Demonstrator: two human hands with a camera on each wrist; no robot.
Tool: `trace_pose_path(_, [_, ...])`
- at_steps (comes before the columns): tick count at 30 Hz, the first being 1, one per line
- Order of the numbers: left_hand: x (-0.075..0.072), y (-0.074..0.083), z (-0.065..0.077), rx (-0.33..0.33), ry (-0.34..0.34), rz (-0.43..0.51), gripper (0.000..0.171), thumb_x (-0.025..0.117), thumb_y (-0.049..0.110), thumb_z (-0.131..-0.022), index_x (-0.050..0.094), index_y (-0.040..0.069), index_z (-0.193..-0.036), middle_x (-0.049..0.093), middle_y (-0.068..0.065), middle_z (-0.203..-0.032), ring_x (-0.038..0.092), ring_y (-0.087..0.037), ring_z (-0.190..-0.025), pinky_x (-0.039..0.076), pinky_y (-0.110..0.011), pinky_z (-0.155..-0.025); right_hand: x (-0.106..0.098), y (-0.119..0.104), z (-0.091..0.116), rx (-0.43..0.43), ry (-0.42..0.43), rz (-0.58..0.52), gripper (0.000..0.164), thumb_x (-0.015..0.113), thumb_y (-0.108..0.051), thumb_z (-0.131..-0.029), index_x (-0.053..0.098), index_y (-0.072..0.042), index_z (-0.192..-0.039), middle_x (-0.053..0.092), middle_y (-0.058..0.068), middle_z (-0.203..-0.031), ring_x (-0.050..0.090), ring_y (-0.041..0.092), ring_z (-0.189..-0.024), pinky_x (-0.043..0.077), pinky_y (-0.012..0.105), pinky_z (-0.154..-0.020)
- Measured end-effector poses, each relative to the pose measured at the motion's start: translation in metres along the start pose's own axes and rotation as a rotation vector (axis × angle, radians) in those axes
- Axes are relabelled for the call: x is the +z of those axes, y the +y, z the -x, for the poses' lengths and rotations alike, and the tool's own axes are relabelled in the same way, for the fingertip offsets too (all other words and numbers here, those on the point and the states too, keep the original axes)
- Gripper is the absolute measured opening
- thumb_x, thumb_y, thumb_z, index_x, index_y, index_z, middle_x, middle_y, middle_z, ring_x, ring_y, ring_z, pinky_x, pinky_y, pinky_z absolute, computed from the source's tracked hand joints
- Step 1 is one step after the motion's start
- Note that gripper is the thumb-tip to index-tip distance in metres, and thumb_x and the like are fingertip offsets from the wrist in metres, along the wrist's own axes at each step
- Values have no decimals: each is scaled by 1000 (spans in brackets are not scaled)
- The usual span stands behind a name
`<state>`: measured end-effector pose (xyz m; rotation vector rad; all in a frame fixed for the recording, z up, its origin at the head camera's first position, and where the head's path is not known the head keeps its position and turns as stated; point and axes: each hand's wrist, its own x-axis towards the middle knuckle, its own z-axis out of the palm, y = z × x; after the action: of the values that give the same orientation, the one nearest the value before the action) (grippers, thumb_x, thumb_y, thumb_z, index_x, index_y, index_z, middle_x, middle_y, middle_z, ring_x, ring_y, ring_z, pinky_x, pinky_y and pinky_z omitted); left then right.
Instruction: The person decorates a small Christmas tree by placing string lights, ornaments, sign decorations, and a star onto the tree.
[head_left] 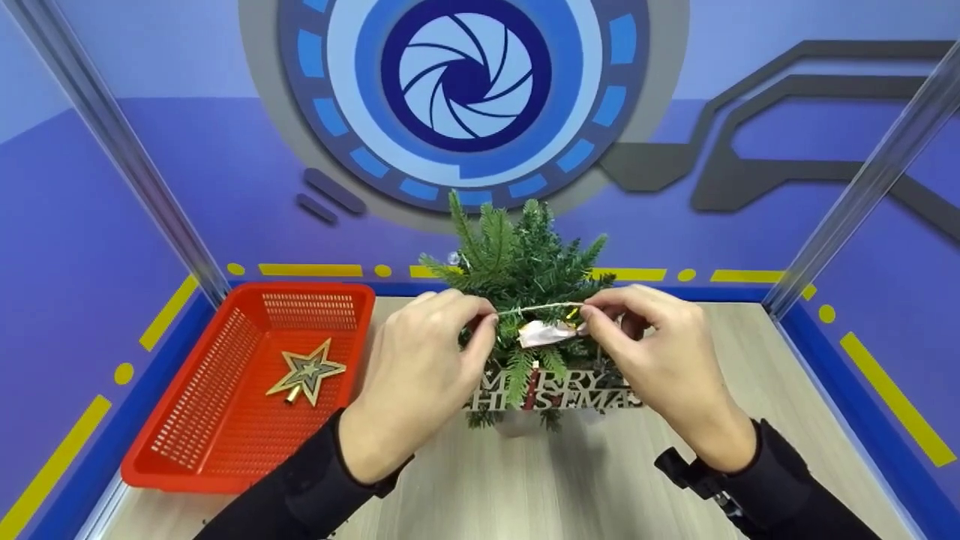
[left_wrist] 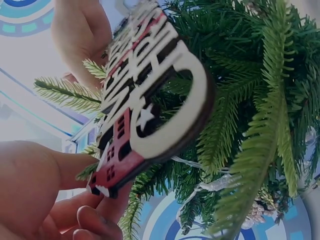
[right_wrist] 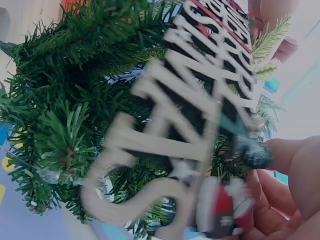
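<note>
In the head view my left hand [head_left: 427, 352] and right hand [head_left: 664, 352] stand over a small green Christmas tree [head_left: 491, 255]. Each pinches a thin string [head_left: 551, 306] between thumb and index finger, and it runs nearly straight from one to the other. Below them a wooden "Merry Christmas" sign [head_left: 555, 390] hangs in front of the branches. Its cut-out letters, a red house [left_wrist: 117, 155] and a white star [left_wrist: 146, 117] show in the left wrist view. Whether the string joins the sign cannot be seen. A whitish ornament [head_left: 546, 334] sits among the needles.
A red plastic basket [head_left: 247, 300] stands to the left on the wooden table [head_left: 465, 495]. Inside lies a gold star [head_left: 309, 371]. Printed blue and purple panels [head_left: 187, 165] and metal posts [head_left: 862, 180] enclose the table.
</note>
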<state>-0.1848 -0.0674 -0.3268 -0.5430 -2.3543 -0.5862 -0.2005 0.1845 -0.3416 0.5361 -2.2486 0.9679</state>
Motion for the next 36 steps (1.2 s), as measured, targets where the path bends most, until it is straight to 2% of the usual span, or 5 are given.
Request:
trace_pose_path(11, [0, -1, 2, 14, -42, -44, 9, 67, 27, -91, 77, 26, -91, 64, 13, -79, 50, -6, -66, 41, -20, -55, 2, 0, 2, -11, -49, 104, 7, 76, -26, -87, 75, -33, -90, 55, -17, -77, 37, 3, -56, 27, 19, -52])
trace_pose_path(19, [-3, -1, 3, 10, -79, -25, 13, 66, 31, -92, 78, 27, -91, 62, 13, -76, 45, -4, -62, 37, -18, -53, 2, -2, 4, -15, -64, 48, 10, 76, -22, -88, 77, -31, -91, 49, -15, -71, 36, 4, -57, 27, 19, -52])
trace_pose_path(24, [-3, 0, 3, 15, -68, 1, 13, 65, 31, -93, 77, 28, -91, 61, 14, -76, 45, -4, -63, 37, -19, -54, 0, -1, 5, -26, -68, 18, 11, 76, -23, -88, 77, -32, -95, 46, -13, -70, 37, 4, -58, 28, 21, -53])
trace_pose_path(30, [-3, 0, 3, 17, -61, 27, 12, 65, 30, -93, 77, 29, -93, 63, 14, -79, 47, -3, -64, 38, -18, -56, -1, -2, 6, -38, -63, -37, 16, 76, -19, -88, 77, -30, -99, 50, -15, -73, 40, 4, -59, 31, 20, -53])
trace_pose_path(36, [-4, -2, 4, 31, -30, 46, 11, 65, 32, -94, 75, 29, -93, 59, 18, -78, 45, -1, -65, 36, -17, -56, -4, -4, 9, -59, -60, -64, 19, 76, -15, -87, 77, -27, -102, 53, -15, -75, 41, 4, -59, 33, 19, -54])
